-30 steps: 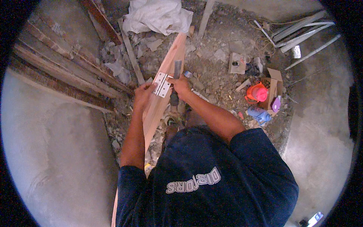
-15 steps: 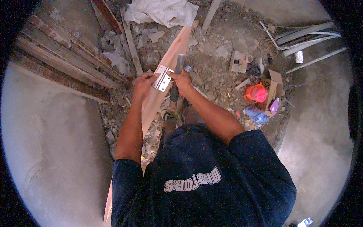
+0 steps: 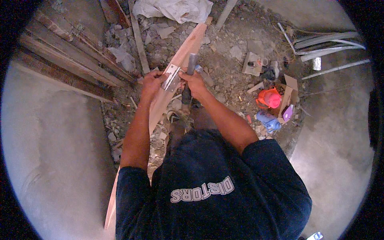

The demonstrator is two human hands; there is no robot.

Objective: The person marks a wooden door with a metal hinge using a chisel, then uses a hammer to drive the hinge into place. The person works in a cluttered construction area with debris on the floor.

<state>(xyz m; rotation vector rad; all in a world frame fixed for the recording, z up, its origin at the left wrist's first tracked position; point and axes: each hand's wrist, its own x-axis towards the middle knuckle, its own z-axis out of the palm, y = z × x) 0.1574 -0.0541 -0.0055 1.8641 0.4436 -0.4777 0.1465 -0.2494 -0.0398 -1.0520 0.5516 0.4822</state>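
In my judgement, the step in hand is the placing of a metal hinge (image 3: pixel 172 78) on a long wooden board (image 3: pixel 160 105); the exact position is perhaps being checked. The next move seems to call for a steady hold, with the hinge kept in line with the edge of the board.

The left hand (image 3: pixel 152 85) is closed narrowly at the left side of the hinge, its thumb pressing on the plate. The right hand (image 3: pixel 195 83) is also narrow: its thumb lies on the opposite plate, and the same hand appears to keep a chisel-like tool (image 3: pixel 192 62), whose metal end points away from the person and whose dark handle comes out below the palm. I cannot tell how the hidden fingers lie, nor whether the hinge sits fully flat.

So the hinge is between both hands, over the board, which runs from beyond the grip back toward the person's left side. Past the far end of the board lies a white sack (image 3: pixel 174 10). Well to the right of the grip are an orange container (image 3: pixel 269 98) and a blue bottle (image 3: pixel 269 121).
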